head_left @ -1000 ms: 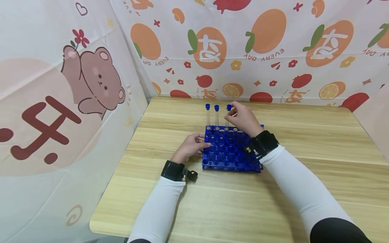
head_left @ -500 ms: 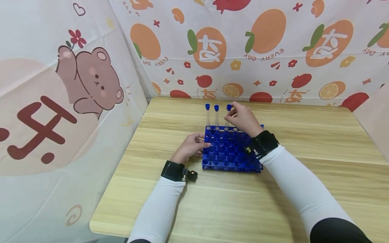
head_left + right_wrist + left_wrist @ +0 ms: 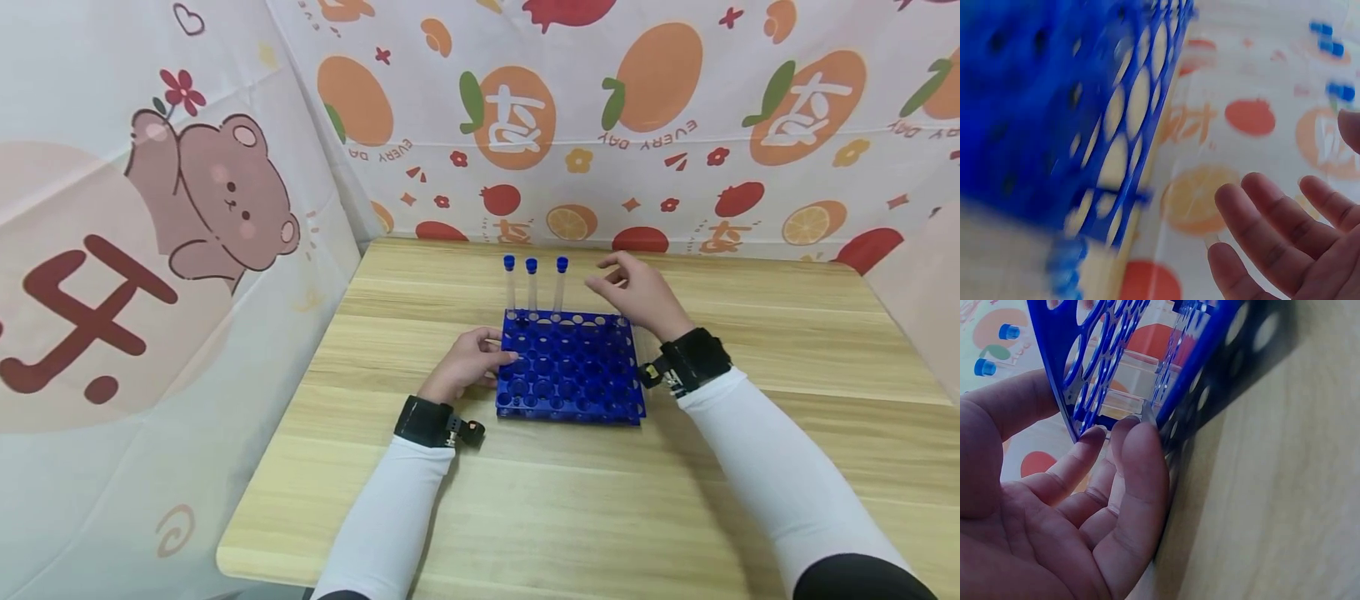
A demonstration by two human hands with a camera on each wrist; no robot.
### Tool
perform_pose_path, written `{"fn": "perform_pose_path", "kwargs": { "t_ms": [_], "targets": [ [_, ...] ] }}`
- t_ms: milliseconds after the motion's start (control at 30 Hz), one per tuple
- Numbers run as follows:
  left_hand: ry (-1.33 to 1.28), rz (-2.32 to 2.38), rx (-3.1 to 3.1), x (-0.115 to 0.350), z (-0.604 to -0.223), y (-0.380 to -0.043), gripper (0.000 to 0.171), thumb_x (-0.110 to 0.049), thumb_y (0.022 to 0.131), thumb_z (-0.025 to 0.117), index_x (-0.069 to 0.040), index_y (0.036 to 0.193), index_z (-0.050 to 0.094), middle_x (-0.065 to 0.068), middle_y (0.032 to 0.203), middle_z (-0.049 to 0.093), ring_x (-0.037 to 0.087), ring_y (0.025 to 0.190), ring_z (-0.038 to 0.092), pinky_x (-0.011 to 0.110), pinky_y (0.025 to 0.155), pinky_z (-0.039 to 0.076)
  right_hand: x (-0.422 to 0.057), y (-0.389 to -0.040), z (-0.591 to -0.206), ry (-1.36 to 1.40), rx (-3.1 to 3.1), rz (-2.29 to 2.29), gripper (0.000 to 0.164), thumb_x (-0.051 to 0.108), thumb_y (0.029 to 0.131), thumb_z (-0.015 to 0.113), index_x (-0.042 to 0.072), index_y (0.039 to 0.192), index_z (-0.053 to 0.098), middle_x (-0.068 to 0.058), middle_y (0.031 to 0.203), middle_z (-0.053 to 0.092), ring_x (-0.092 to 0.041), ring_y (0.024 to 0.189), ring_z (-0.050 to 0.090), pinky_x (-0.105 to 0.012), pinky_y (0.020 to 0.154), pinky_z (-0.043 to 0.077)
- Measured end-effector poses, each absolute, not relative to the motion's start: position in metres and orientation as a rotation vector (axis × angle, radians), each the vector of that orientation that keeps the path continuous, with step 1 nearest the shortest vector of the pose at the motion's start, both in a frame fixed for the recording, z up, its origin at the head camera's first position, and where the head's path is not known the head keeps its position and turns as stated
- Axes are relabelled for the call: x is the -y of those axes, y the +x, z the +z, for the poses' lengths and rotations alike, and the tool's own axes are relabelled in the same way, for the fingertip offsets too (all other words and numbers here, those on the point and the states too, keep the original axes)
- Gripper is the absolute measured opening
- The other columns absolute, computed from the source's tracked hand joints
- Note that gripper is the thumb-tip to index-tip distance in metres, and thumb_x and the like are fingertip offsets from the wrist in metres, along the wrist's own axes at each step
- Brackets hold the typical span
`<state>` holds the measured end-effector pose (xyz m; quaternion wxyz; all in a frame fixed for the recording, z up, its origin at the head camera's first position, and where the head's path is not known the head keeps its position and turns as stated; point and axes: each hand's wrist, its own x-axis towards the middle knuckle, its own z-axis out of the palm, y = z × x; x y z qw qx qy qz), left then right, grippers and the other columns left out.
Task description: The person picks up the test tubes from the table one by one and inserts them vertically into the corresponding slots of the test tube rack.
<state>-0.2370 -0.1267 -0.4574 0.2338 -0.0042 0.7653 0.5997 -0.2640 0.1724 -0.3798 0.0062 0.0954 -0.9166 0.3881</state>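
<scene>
A blue test tube rack [image 3: 567, 367] with rows of round holes stands on the table. Three clear test tubes with blue caps rise from its far row: a left one [image 3: 510, 283], a middle one [image 3: 532, 287] and a right one [image 3: 560, 285]. My left hand [image 3: 467, 365] holds the rack's left end, thumb [image 3: 1007, 403] on the upper plate and fingertips at its side. Off to the right of the third tube, my right hand [image 3: 637, 292] hovers behind the rack with nothing in it, fingers [image 3: 1266, 231] loosely extended.
Blurred blue caps [image 3: 1067, 269] show beside the rack's right end in the right wrist view; what they sit on is hidden. The wooden table [image 3: 360, 333] meets a fruit-printed cloth [image 3: 442, 108] at the back, and a bear-printed cloth [image 3: 90, 467] hangs at the left.
My right hand has let go of the third tube's cap and moved right, away from it. That tube stays upright in the rack. The left hand keeps its place.
</scene>
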Motion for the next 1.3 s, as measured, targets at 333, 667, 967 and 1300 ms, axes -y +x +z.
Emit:
{"fn": "perform_pose_path", "kwargs": {
  "t_ms": [333, 667, 967, 1300],
  "targets": [
    [-0.013, 1.632, -2.108, 0.131, -0.459, -0.236, 0.048, -0.020, 0.090, 0.073, -0.009, 0.133, 0.053, 0.012, 0.111, 0.065, 0.020, 0.083, 0.063, 0.037, 0.069, 0.062, -0.237, -0.258, -0.413, 0.173, 3.027, 1.096, 0.040, 0.027, 0.098, 0.056, 0.003, 0.130, 0.054, -0.020, 0.097, 0.062, -0.030, 0.080, 0.060, -0.032, 0.062, 0.048],
    [-0.008, 1.659, -2.112, 0.128, -0.459, -0.235, 0.043, -0.019, 0.089, 0.073, -0.010, 0.128, 0.056, 0.011, 0.105, 0.065, 0.019, 0.080, 0.063, 0.036, 0.068, 0.062, -0.252, -0.249, -0.438, 0.148, 3.234, 1.096, 0.043, 0.023, 0.093, 0.064, 0.001, 0.128, 0.052, -0.013, 0.088, 0.060, -0.022, 0.072, 0.056, -0.030, 0.059, 0.047],
    [-0.013, 1.655, -2.108, 0.127, -0.457, -0.237, 0.044, -0.021, 0.089, 0.074, -0.010, 0.127, 0.056, 0.010, 0.104, 0.062, 0.019, 0.081, 0.062, 0.035, 0.067, 0.062, -0.261, -0.246, -0.437, 0.075, 3.332, 0.819, 0.065, 0.020, 0.086, 0.066, 0.002, 0.142, 0.038, -0.025, 0.122, 0.057, -0.031, 0.089, 0.054, -0.042, 0.074, 0.049],
    [-0.008, 1.627, -2.096, 0.125, -0.457, -0.239, 0.051, -0.022, 0.090, 0.073, -0.008, 0.134, 0.052, 0.007, 0.105, 0.060, 0.019, 0.081, 0.060, 0.037, 0.069, 0.062, -0.264, -0.250, -0.421, -0.036, 3.229, 0.803, 0.078, 0.012, 0.090, 0.060, 0.006, 0.155, 0.017, -0.020, 0.097, 0.060, -0.029, 0.074, 0.057, -0.034, 0.057, 0.047]
  ]
}}
